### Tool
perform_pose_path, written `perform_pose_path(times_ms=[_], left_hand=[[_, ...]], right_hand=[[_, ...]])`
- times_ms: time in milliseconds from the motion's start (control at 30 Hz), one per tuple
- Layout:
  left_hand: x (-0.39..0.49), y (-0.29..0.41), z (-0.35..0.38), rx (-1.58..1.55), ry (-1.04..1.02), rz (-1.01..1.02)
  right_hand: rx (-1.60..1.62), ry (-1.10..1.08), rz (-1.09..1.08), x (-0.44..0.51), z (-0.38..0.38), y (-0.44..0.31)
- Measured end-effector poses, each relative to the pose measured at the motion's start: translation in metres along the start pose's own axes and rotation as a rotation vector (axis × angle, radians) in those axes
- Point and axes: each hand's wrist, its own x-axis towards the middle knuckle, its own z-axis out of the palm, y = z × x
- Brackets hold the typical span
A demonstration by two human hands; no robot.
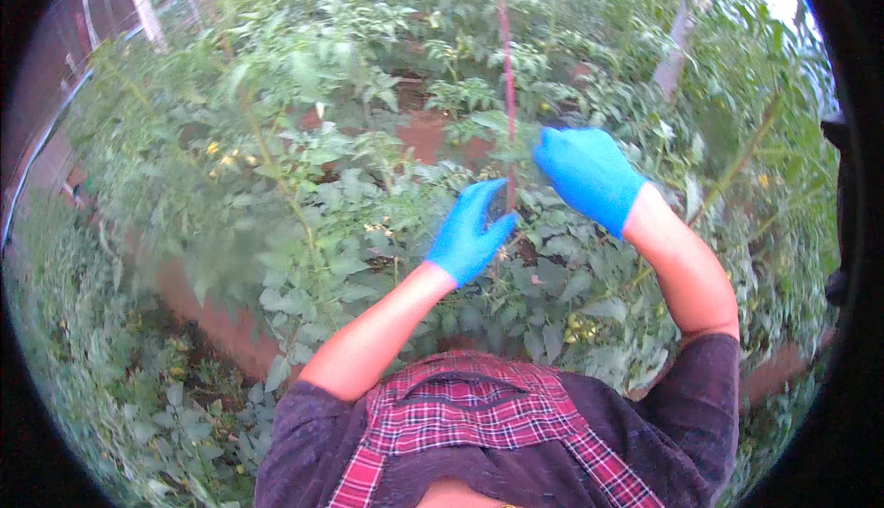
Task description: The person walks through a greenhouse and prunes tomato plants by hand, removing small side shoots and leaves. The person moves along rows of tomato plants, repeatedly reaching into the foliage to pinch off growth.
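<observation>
My left hand, in a blue glove, reaches in among tomato plants. Its thumb and fingers are apart, with their tips beside a thin red string that hangs down into the leaves. To the right and a little higher, my right hand, gloved in the same blue, is curled with its back to me. Blurred green leaves touch or lie close to its fingertips. Its palm side is hidden, so whether it holds a stem I cannot tell.
Green tomatoes hang low in front of me. A pale post stands at the back right, another post at the back left. Bare reddish soil shows between the rows. A pale hose or pipe curves along the left.
</observation>
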Motion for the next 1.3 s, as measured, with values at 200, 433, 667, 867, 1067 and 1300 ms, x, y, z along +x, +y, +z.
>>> perform_pose_path(times_ms=[200,433,667,867,1067,1300], left_hand=[[0.018,0.003,0.033,-0.173,0.097,-0.064],[0.017,0.000,0.022,-0.287,-0.152,-0.180],[0.012,-0.008,0.020,-0.298,-0.042,-0.247],[0.003,0.037,-0.010,-0.359,-0.370,-0.374],[-0.013,-0.021,-0.019,-0.603,-0.214,-0.190],[0.005,0.006,0.012,-0.698,0.192,-0.452]], right_hand=[[-0.006,0.039,0.056,-0.018,-0.009,-0.016],[0.476,0.611,0.257,-0.033,0.012,0.002],[0.474,0.704,0.092,0.012,-0.032,-0.015],[0.465,0.766,0.218,0.051,-0.022,0.009],[0.590,0.799,0.231,0.035,-0.011,0.011],[0.532,0.772,0.179,0.044,-0.011,-0.003]])
